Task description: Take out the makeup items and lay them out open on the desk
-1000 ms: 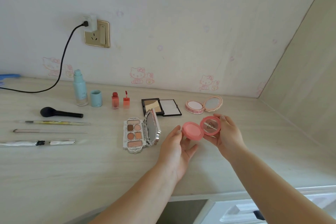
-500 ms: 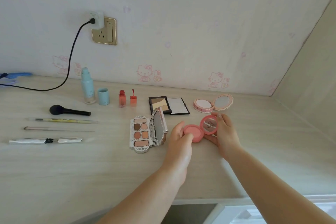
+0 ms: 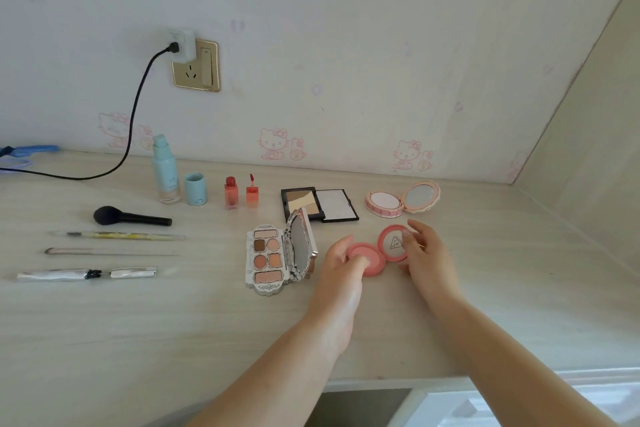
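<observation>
A round pink blush compact [image 3: 377,265] lies open on the pale wooden desk [image 3: 156,329], base to the left, its lid [image 3: 391,242] with a triangle logo tilted up to the right. My left hand [image 3: 341,265] rests its fingers on the base. Fingertips of my right hand [image 3: 427,253] hold the lid's right edge. Just left of it stands an open eyeshadow palette [image 3: 266,258] with its mirror up. Behind lie an open black contour palette [image 3: 318,203] and an open pink powder compact [image 3: 401,199].
Further left stand an open lip tint [image 3: 231,192], its wand [image 3: 252,191], a blue bottle [image 3: 164,170] and its cap [image 3: 195,189]. A black brush [image 3: 128,217], two thin brushes [image 3: 117,236] and an opened silver mascara [image 3: 86,274] lie at the left. A black cable [image 3: 133,128] hangs from the wall socket [image 3: 196,66].
Both hands have lowered the open pink blush compact from the air down onto the desk, beside the eyeshadow palette. My view has shifted slightly left.
</observation>
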A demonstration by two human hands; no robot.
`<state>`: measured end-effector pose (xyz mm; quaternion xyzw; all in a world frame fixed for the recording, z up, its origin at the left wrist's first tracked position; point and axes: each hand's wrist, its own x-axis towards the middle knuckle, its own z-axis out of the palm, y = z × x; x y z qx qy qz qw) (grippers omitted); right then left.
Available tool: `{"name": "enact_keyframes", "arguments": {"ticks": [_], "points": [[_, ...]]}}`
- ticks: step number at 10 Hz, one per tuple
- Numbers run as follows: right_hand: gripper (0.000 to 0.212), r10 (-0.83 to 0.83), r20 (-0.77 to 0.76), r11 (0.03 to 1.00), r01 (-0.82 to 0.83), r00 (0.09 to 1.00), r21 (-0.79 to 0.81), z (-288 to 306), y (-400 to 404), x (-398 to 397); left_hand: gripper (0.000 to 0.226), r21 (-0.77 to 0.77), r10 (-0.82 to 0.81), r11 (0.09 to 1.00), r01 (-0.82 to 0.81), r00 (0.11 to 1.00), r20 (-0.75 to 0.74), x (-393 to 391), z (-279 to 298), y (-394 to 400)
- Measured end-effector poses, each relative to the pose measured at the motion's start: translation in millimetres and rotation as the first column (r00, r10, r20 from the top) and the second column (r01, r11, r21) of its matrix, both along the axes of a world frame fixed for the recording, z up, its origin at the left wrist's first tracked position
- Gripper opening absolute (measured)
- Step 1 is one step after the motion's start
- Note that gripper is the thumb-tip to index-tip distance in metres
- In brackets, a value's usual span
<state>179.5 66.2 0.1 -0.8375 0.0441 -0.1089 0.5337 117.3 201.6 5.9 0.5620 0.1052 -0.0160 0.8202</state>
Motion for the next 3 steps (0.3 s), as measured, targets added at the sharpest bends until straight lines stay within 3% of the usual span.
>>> {"name": "enact_keyframes", "arguments": {"ticks": [3], "points": [[0.017, -0.023, -0.070, 0.977, 0.037, 0.997, 0.208, 4.3, -21.1, -48.3, 0.028, 0.108, 0.034, 0.993, -0.044, 0.995, 0.090, -29.4, 1.6, 3.7]]}}
